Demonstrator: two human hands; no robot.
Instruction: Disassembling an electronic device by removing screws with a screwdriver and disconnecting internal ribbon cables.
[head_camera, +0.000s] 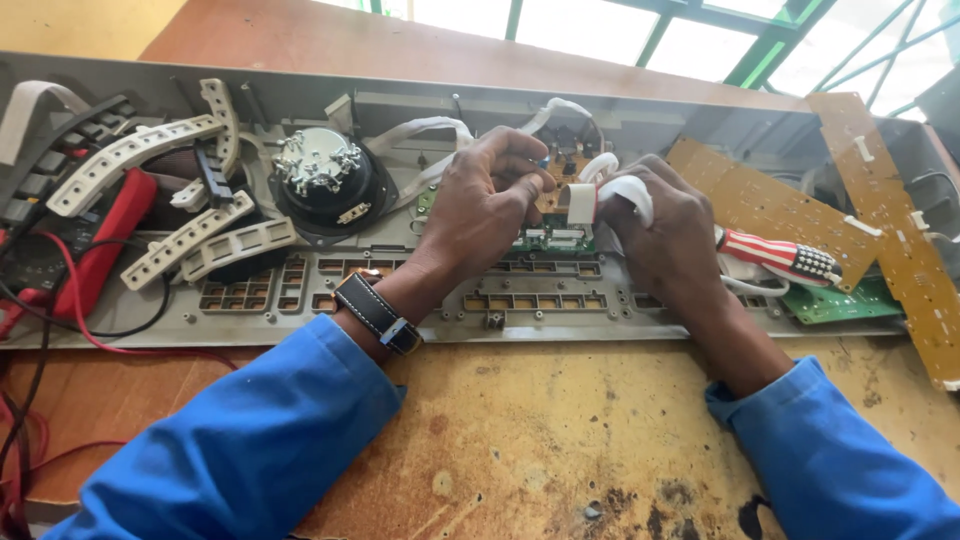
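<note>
Between the two hands, a flat white ribbon cable stands roughly upright, pinched by the left hand fingertips and by the right hand, above a small green circuit board.

Your sleeves are bright blue and your watch strap black. The ribbon cable in your fingers is white, over a green circuit board. The screwdriver handle is red-and-white striped, the boards beside it tan, the panel grey, the workbench stained yellow-brown.
</note>
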